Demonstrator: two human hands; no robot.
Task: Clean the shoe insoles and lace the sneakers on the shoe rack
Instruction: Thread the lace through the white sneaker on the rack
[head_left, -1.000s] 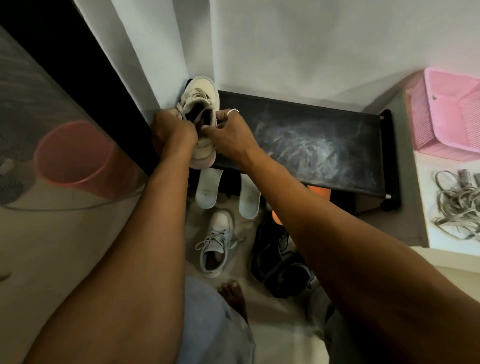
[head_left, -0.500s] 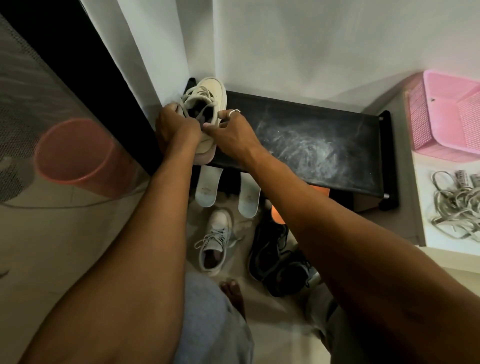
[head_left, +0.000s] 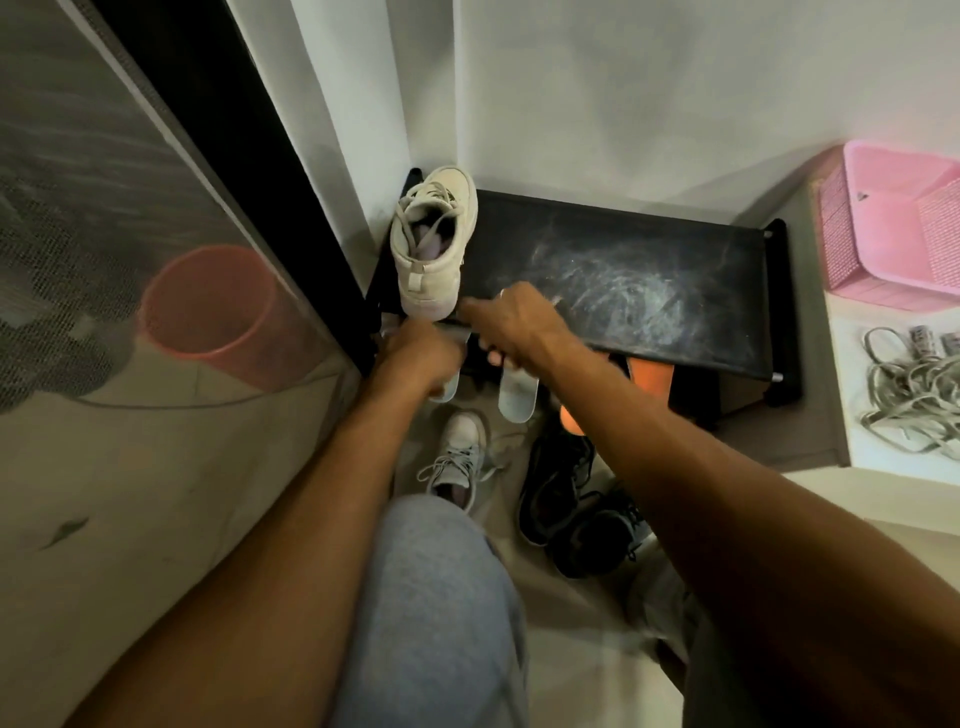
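Sneaker (head_left: 434, 244) sits at shoe rack (head_left: 649, 270) edge beyond left grip (head_left: 421, 358), right grip (head_left: 514, 327); a bump could topple it; both blurred, can't tell what they hold.

Reaches both bare forearms (head_left: 311, 519) from the lower corners toward frame centre. Holds left hand (head_left: 415, 356) knuckles-up, blurred, grip unreadable; poses right hand (head_left: 517, 325) close beside, forefinger pointing left.
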